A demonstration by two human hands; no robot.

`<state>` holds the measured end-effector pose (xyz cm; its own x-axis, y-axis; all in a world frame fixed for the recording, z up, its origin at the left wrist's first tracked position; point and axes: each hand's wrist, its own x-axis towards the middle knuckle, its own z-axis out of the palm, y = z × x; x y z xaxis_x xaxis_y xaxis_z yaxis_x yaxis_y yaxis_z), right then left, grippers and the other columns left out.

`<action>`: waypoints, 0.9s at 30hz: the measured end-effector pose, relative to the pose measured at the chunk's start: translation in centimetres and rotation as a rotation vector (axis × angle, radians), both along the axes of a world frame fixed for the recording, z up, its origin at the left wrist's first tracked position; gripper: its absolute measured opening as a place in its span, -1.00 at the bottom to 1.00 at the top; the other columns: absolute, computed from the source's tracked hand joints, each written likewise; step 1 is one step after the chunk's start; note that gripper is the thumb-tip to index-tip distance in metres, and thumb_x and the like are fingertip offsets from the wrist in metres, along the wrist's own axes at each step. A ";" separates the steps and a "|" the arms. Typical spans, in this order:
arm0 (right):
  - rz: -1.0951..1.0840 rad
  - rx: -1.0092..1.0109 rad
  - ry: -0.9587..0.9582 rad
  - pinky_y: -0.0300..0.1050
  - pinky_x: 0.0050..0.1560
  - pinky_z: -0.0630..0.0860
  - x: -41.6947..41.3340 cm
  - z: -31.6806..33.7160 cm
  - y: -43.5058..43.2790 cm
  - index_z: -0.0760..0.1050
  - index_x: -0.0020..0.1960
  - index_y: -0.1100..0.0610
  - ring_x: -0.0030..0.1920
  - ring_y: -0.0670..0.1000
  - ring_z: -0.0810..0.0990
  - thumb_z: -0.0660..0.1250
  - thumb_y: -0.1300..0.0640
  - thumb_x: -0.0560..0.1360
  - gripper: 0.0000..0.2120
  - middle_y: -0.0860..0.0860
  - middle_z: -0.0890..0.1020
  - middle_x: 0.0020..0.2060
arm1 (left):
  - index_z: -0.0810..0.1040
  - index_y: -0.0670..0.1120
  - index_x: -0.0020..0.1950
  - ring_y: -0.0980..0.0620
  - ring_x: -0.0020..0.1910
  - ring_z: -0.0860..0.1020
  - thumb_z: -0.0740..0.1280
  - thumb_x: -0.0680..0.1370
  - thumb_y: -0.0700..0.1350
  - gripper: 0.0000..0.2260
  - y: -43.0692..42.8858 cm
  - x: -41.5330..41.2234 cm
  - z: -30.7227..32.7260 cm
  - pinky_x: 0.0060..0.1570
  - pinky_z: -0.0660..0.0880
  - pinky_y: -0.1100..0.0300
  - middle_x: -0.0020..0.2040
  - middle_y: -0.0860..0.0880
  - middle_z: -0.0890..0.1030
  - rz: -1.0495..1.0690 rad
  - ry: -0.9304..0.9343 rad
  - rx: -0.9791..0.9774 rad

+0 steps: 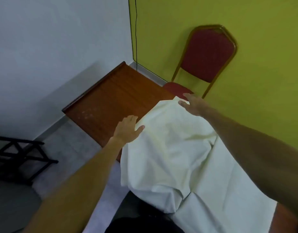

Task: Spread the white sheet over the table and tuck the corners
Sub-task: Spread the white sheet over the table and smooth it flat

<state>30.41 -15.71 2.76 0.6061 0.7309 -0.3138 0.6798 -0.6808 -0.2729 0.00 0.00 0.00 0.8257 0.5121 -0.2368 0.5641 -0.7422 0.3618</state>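
Left hand point(126, 130) and right hand point(192, 103) are each pinching the white sheet point(170, 140) by its edge; bare bench point(108, 98) is lying beyond them, so they should be pulling forward evenly.

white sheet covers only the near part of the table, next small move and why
Probably draw the white sheet farther over the table: left hand and right hand are at its far edge, and the wood beyond is bare.
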 end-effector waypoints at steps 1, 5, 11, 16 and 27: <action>-0.002 -0.002 0.006 0.34 0.42 0.30 0.0 -0.6 0.4 0.24 0.56 0.09 0.45 0.27 0.36 0.09 -0.38 0.55 -0.25 0.21 0.41 0.46 | 0.25 -0.13 0.52 -0.15 0.45 0.33 0.13 0.61 0.24 -0.39 0.0 0.1 -0.4 0.37 0.32 -0.11 0.51 -0.13 0.32 0.027 0.011 -0.007; -0.014 -0.081 0.005 0.32 0.44 0.28 -0.2 -2.6 2.0 0.21 0.58 0.10 0.45 0.30 0.35 0.19 -0.24 0.62 -0.35 0.24 0.38 0.47 | 0.27 -0.13 0.50 -0.16 0.39 0.38 0.18 0.60 0.24 -0.39 0.4 0.3 -3.7 0.29 0.40 -0.09 0.48 -0.13 0.35 0.100 0.012 -0.021; -0.013 -0.157 0.009 0.26 0.46 0.25 -0.1 -5.9 4.1 0.16 0.60 0.11 0.52 0.27 0.25 0.17 -0.14 0.65 -0.39 0.23 0.27 0.54 | 0.41 -0.11 0.39 -0.16 0.20 0.45 0.19 0.58 0.21 -0.49 0.8 0.0 -7.0 0.09 0.51 -0.04 0.30 -0.11 0.50 0.137 -0.066 -0.126; -0.022 -0.120 -0.074 0.31 0.41 0.29 0.0 -8.3 5.3 0.19 0.56 0.19 0.49 0.34 0.27 0.19 0.00 0.67 -0.46 0.27 0.27 0.52 | 0.51 -0.13 0.29 -0.18 0.04 0.54 0.13 0.59 0.15 -0.55 0.8 -0.5 -8.6 -0.06 0.51 -0.02 0.08 -0.14 0.60 0.137 -0.202 -0.108; -0.023 -0.156 -0.140 0.18 0.19 0.43 -0.1 -8.3 6.4 0.41 0.34 0.30 0.17 0.34 0.53 0.20 0.07 0.68 -0.64 0.31 0.57 0.18 | 0.49 -0.08 0.20 -0.21 -0.20 0.65 -0.01 0.65 0.16 -0.57 0.7 -1.5 -9.1 -0.34 0.59 -0.01 -0.05 -0.09 0.67 0.180 -0.222 -0.019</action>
<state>30.31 -9.35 -5.59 0.6676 0.6658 -0.3332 0.6876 -0.7230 -0.0671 -1.51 0.74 -9.09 0.7545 0.6523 -0.0716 0.5918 -0.6292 0.5038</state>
